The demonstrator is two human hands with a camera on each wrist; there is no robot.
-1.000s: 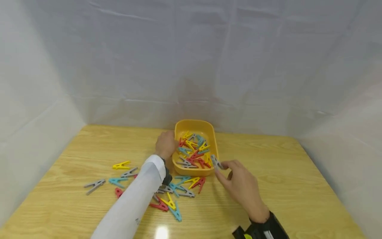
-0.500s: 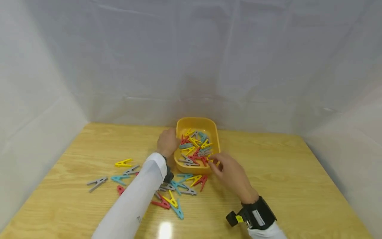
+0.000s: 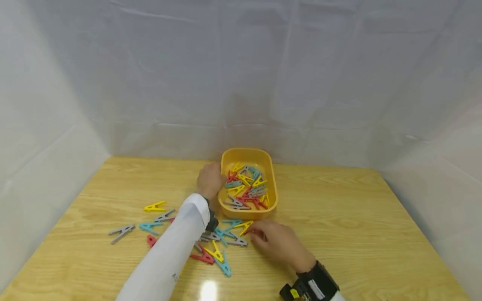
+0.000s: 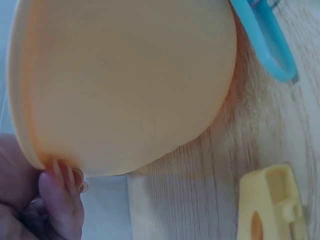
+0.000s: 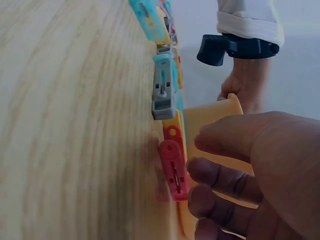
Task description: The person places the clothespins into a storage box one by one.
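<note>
A yellow tray (image 3: pixel 273 184) holding several coloured clothespins stands at the back middle of the wooden table (image 3: pixel 357 225). My left hand (image 3: pixel 209 179) grips the tray's left rim, and a fingertip (image 4: pixel 59 196) hooks under the rim of the tray wall (image 4: pixel 130 85). My right hand (image 3: pixel 276 243) rests low on the table just in front of the tray. Its loosely curled fingertips (image 5: pixel 197 172) touch a red clothespin (image 5: pixel 173 170) that lies flat on the wood. No thumb shows on the pin's other side. Grey (image 5: pixel 162 95) and blue pins lie beyond it.
A loose pile of red, yellow, blue and grey clothespins (image 3: pixel 216 244) spreads in front of the tray and off to the left, as far as a grey one (image 3: pixel 120 232). White cloth walls close in the table on three sides.
My right hand carried a grey clothespin to the tray and let it go there. It then drew back and down to the red pin on the table. My left hand stayed on the rim.
</note>
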